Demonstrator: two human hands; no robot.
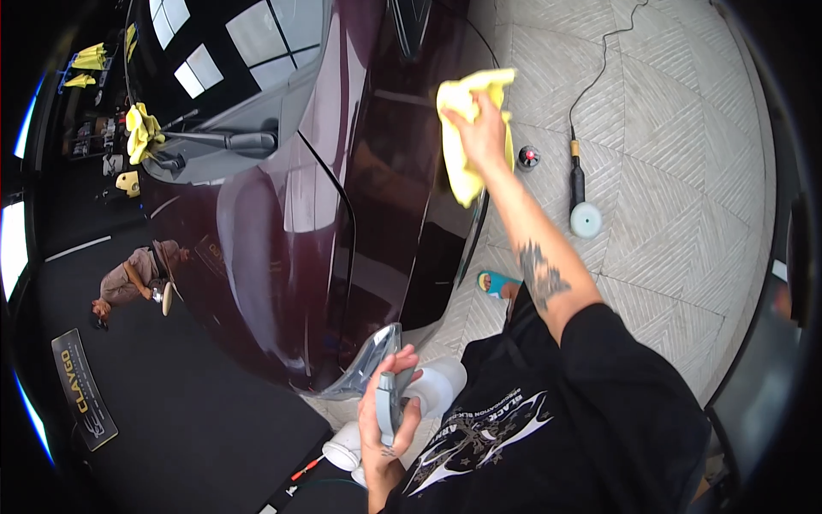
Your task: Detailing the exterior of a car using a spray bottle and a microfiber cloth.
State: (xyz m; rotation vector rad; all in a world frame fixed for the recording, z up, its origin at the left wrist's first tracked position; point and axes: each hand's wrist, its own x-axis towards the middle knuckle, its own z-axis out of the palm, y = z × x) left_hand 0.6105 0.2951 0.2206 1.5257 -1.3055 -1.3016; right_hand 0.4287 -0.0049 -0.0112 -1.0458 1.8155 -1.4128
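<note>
A yellow microfiber cloth [459,160] is bunched in my right hand [481,128], at the side of a dark maroon car [392,173]; whether it touches the panel I cannot tell. Lower down, near the car's headlight [376,360], my left hand [388,411] grips a spray bottle [440,385] by its grey trigger head. The bottle's body is whitish and translucent. Another yellow cloth [142,133] lies at the base of the windshield, beside the wiper arm.
On the tiled floor stand a corded polisher [577,186] with a pale round pad and a small dark bottle with a red top [528,157]. White containers [343,446] sit near the car's front. Across the car, a person [138,276] holds a round-padded tool. Yellow cloths [90,56] hang farther back.
</note>
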